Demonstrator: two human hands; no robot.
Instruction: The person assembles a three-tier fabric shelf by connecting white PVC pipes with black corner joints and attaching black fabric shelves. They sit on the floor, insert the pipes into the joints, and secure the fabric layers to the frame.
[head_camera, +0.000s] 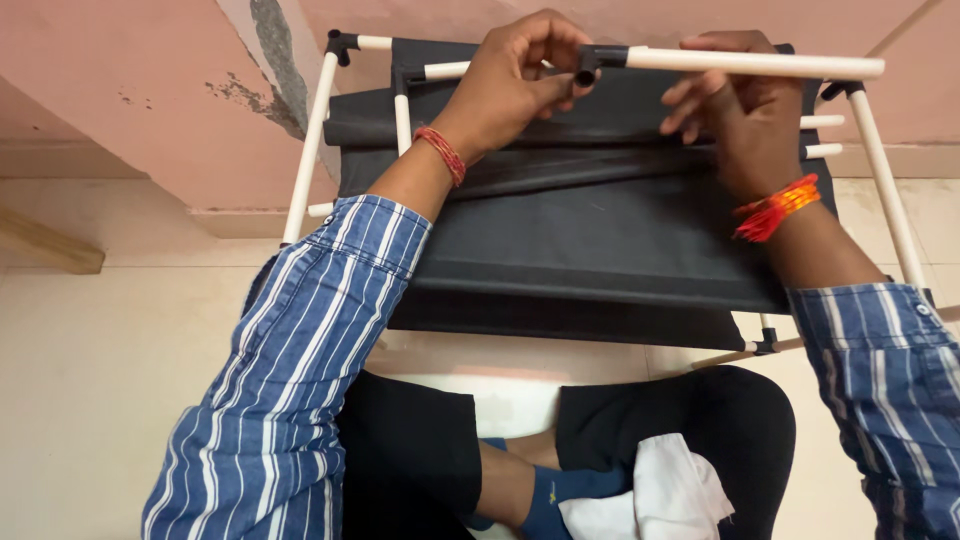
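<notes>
Both hands (620, 90), smooth white rod (760, 63), black connector (600, 60)

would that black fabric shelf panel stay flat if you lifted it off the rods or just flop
The black fabric panel would probably flop: it already sags and folds between the white rods. It looks thin, so likely light. The left hand and right hand grip the frame, not the cloth.

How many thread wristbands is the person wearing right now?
2. A red thread band circles the left wrist, and a thicker orange-red band with loose ends circles the right wrist. The shirt cuffs could hide more further up the arms.
</notes>
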